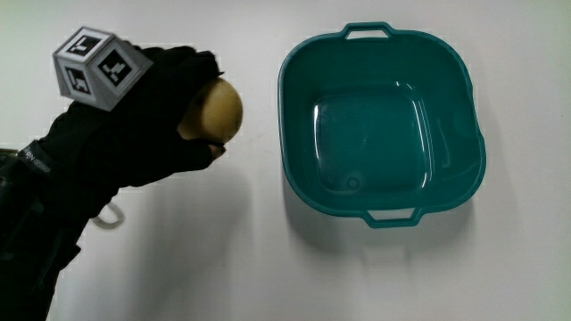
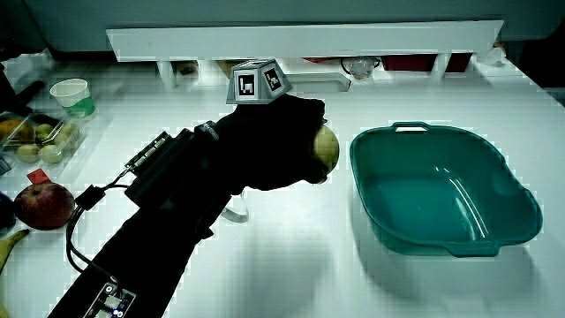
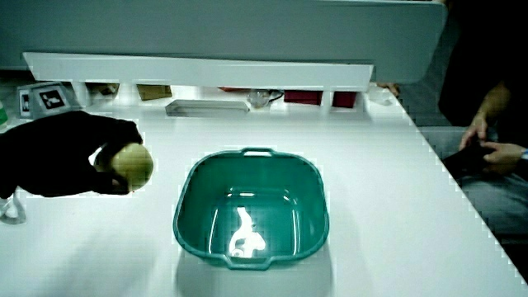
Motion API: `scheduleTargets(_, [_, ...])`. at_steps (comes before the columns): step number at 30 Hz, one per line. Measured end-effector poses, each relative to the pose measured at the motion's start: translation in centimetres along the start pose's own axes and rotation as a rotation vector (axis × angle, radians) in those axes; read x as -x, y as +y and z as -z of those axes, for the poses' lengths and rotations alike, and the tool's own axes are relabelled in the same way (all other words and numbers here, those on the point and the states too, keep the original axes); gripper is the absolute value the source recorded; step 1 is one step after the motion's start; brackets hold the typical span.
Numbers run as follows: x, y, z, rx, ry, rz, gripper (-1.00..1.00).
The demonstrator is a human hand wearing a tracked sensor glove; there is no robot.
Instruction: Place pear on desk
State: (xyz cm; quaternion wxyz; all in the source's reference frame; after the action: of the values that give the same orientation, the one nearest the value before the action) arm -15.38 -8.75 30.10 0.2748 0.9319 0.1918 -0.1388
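Gripped in the curled fingers of the hands [image 1: 147, 111], the pear [image 1: 214, 111] is held above the desk [image 1: 241, 259] beside the basin [image 1: 379, 125], its long axis unclear.

A white table [image 2: 291, 265] fills all three views, brightly lit, with soft shadows on its surface. A low white partition [image 2: 305, 40] runs along one edge in both side views, with small items under it, too blurred to identify. Above it, perhaps a grey-green wall [image 3: 247, 29].
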Motion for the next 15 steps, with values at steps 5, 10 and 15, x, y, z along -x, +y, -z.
scheduleTargets(5, [2.5,0.2,1.5,0.039,-0.019,-0.078,0.00])
scheduleTargets(10, [4.7,0.2,3.0,0.065,-0.031,-0.127,0.00])
scheduleTargets(15, [6.5,0.3,4.4,0.071,-0.033,-0.152,0.00])
